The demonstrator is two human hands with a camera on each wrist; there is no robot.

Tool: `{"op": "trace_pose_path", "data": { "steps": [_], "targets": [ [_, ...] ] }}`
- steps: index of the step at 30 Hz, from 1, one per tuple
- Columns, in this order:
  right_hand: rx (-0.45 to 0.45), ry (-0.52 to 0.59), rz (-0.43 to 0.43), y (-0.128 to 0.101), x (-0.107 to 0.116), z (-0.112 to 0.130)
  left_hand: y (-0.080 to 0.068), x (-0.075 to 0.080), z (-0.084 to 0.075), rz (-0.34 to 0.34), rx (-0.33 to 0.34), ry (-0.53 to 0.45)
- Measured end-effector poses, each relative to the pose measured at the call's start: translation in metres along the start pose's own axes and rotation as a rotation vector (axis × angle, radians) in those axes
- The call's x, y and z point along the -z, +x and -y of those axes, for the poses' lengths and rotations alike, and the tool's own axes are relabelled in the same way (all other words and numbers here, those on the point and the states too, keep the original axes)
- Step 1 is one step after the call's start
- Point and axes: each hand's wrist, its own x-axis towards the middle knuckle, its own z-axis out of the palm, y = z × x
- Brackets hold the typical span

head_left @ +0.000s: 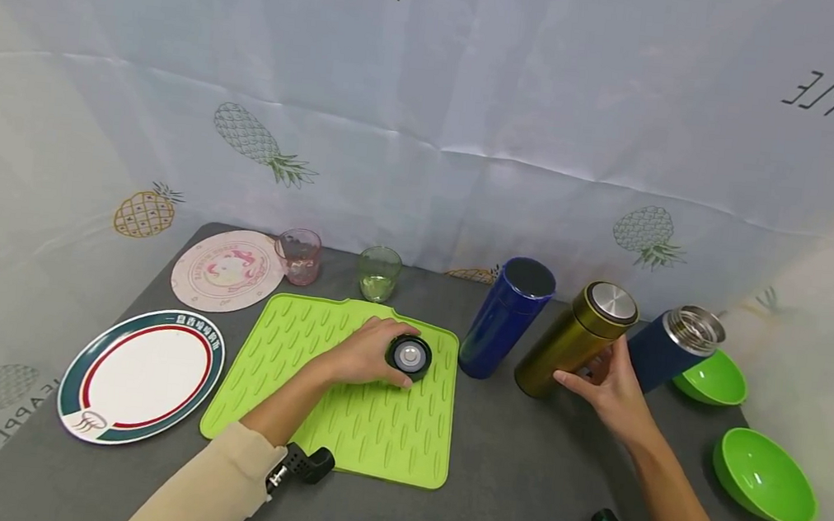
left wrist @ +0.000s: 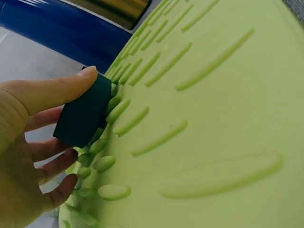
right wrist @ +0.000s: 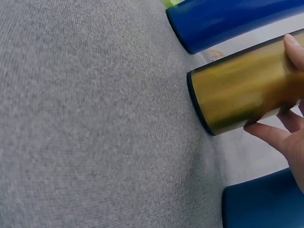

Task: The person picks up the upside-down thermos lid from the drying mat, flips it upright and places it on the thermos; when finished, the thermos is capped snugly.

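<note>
My left hand [head_left: 388,357] grips a round dark lid [head_left: 409,356] with a silver centre, which sits on the lime-green ribbed mat [head_left: 343,428]. In the left wrist view the thumb [left wrist: 61,88] lies over the lid [left wrist: 85,116] and the other fingers curl under it at the mat [left wrist: 213,118]. My right hand [head_left: 596,377] holds the lower body of a gold flask [head_left: 577,341], which leans to the right with its steel cap on. In the right wrist view fingers [right wrist: 273,135] wrap the gold flask [right wrist: 242,90] above the grey tabletop [right wrist: 95,118].
A blue flask [head_left: 507,318] stands left of the gold one; a navy flask [head_left: 670,347] with an open steel mouth is on its right. Two green bowls [head_left: 712,377] [head_left: 766,477] sit at right. Two plates [head_left: 142,373] [head_left: 226,269], a pink glass [head_left: 299,256] and a green glass [head_left: 378,274] lie at left and behind the mat.
</note>
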Motion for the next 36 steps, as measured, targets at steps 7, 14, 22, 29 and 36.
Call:
{"op": "trace_pose_path", "data": {
  "steps": [7, 14, 22, 29, 36],
  "targets": [
    [0.016, 0.009, 0.009, -0.001, 0.000, -0.002, 0.000, -0.002, -0.001, -0.011, -0.011, 0.005],
    [-0.001, 0.015, -0.012, -0.003, -0.003, 0.000, 0.002, -0.004, -0.002, -0.035, -0.005, 0.022],
    [-0.042, 0.022, -0.010, -0.011, -0.004, 0.006, 0.002, -0.004, -0.003, -0.052, 0.008, 0.018],
    [-0.049, -0.075, -0.003, -0.033, 0.001, 0.026, -0.004, 0.005, -0.009, -0.071, -0.008, -0.023],
    [0.044, -0.167, -0.156, -0.050, 0.009, 0.060, -0.017, 0.028, -0.033, -0.137, -0.074, -0.030]
  ]
}}
